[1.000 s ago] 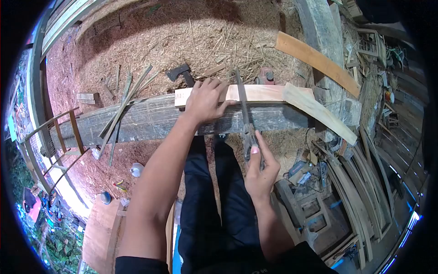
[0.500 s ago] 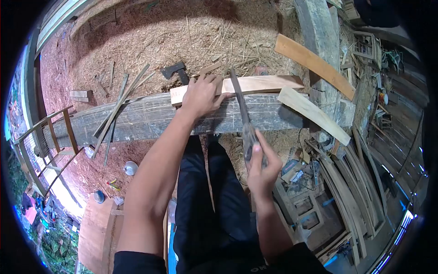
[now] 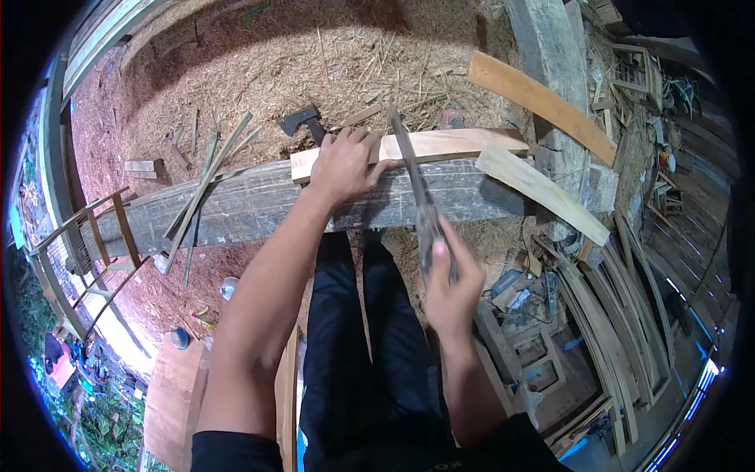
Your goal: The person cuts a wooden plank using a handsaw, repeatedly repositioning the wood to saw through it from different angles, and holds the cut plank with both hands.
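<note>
Smooth, pale, matt wood is seen in the plank (image 3: 464, 142) beneath the left hand (image 3: 344, 165). Dull, dark metal is shown by the blade of the saw (image 3: 410, 167) in the right hand (image 3: 451, 275). Rough, grey, weathered timber is presented by the worktop (image 3: 252, 197) under the hands. Matt, dark metal is seen in the axe head (image 3: 299, 119) just beyond the left hand, while coarse wood shavings (image 3: 267, 90) are spread beyond both hands.

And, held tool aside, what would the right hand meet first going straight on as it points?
Likely the weathered beam; depth is unclear, so the right hand might pass above it to the pale board.
</note>
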Demonstrator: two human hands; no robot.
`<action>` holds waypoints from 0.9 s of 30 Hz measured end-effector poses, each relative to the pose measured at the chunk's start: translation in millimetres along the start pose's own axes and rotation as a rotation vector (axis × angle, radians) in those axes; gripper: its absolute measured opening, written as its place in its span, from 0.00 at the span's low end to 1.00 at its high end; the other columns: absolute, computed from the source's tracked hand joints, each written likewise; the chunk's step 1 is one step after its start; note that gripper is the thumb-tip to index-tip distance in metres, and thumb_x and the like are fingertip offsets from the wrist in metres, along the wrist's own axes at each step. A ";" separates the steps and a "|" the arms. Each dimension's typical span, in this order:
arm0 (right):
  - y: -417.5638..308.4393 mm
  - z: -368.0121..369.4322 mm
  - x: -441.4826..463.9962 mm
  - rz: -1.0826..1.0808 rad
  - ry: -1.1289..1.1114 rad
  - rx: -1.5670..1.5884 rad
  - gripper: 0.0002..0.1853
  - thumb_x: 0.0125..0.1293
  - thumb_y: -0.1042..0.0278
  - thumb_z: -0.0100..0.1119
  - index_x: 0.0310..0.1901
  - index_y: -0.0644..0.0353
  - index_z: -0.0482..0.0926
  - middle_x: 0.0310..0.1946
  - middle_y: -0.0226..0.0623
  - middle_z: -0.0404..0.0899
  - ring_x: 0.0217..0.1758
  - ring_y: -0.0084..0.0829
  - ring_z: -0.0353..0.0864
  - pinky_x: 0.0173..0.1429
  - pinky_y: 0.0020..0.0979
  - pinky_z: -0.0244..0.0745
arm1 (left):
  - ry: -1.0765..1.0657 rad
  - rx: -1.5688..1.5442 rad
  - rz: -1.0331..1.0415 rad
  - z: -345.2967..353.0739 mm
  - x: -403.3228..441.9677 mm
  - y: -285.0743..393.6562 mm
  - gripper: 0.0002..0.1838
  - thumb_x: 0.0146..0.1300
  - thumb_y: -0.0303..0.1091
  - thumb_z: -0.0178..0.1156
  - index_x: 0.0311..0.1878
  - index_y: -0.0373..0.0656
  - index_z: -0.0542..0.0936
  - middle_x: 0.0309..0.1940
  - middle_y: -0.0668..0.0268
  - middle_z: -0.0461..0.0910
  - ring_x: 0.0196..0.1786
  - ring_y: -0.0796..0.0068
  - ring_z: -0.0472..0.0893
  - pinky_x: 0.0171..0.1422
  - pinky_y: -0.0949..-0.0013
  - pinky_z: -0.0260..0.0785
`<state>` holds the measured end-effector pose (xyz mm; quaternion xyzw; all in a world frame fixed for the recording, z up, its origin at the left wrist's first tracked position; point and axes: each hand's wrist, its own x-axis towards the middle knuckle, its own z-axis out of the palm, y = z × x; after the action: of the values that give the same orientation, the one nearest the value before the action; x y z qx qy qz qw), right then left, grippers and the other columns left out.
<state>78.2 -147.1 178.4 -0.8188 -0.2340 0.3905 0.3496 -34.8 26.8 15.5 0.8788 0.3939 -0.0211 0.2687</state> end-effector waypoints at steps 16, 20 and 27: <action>-12.8 13.2 3.4 -0.141 0.013 -0.103 0.21 0.78 0.74 0.53 0.68 0.72 0.76 0.51 0.60 0.87 0.56 0.39 0.89 0.57 0.35 0.80 | -0.026 -0.064 0.062 -1.9 -10.9 10.6 0.35 0.64 0.59 0.68 0.67 0.44 0.79 0.56 0.61 0.81 0.60 0.57 0.76 0.58 0.53 0.65; -9.4 11.9 3.2 0.005 0.006 -0.045 0.21 0.78 0.74 0.54 0.68 0.72 0.76 0.52 0.58 0.87 0.54 0.34 0.89 0.57 0.34 0.80 | 0.004 -0.092 0.007 -4.8 -7.8 13.0 0.35 0.62 0.59 0.69 0.66 0.46 0.80 0.55 0.60 0.81 0.60 0.57 0.76 0.59 0.53 0.65; -11.8 12.7 -6.6 0.148 0.023 0.031 0.21 0.77 0.74 0.54 0.68 0.71 0.77 0.52 0.54 0.88 0.50 0.28 0.87 0.56 0.32 0.79 | 0.013 -0.182 -0.034 -7.6 -12.4 16.4 0.29 0.62 0.54 0.69 0.62 0.47 0.83 0.53 0.61 0.82 0.59 0.58 0.78 0.60 0.53 0.64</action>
<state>62.9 -138.8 184.7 -0.8328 -0.1627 0.4094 0.3353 -33.1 13.1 32.6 0.8441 0.4106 0.0157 0.3443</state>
